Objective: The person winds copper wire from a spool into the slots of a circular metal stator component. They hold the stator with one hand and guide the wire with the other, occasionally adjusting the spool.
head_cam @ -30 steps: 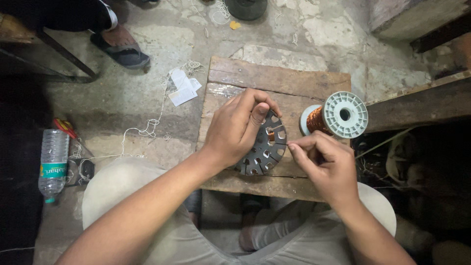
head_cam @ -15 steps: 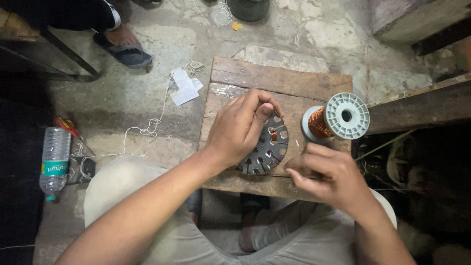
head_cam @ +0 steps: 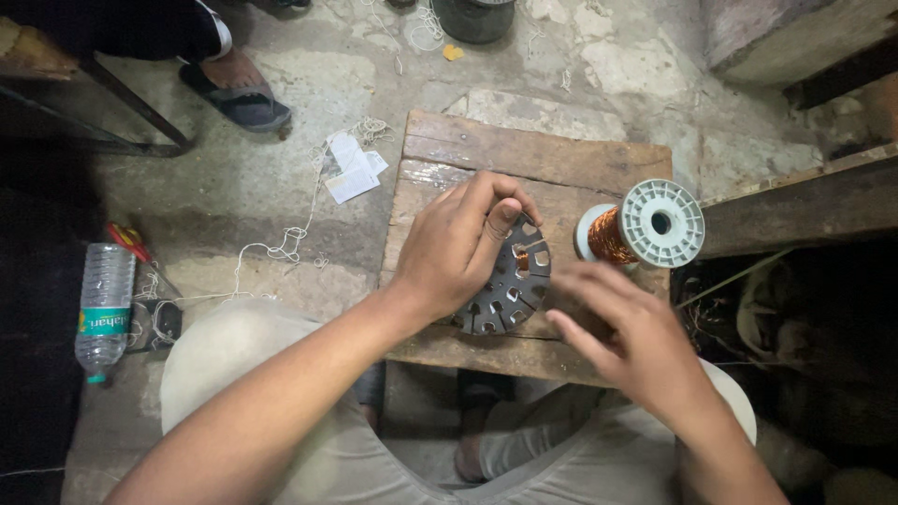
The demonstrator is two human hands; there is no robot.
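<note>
while your left hand (head_cam: 458, 252) presses down on the slotted metal disc (head_cam: 513, 281), the disc lies flat near the middle of the wooden desk (head_cam: 524, 159), and every place below is told from that disc. one slot near its upper edge already shows copper wire wound in; the other slots that can be seen look bare, so by my judgement the winding is only begun and most of it is left. your left hand covers the disc's left half, fingers curled over the top rim with the fingertips pinching at the wound slot, gripping the disc and steadying it. your right hand (head_cam: 627, 337) hovers just right of and below the disc, blurred, fingers spread loosely and pointing toward it; i cannot tell whether it holds a strand of wire. right of the disc and a little above stands the spool of copper wire (head_cam: 641, 224) on its side. far left of the disc, on the floor, lie a plastic water bottle (head_cam: 103, 309), white string (head_cam: 281, 245) and paper scraps (head_cam: 354, 168); up and left of it is another person's sandalled foot (head_cam: 234, 89).
</note>
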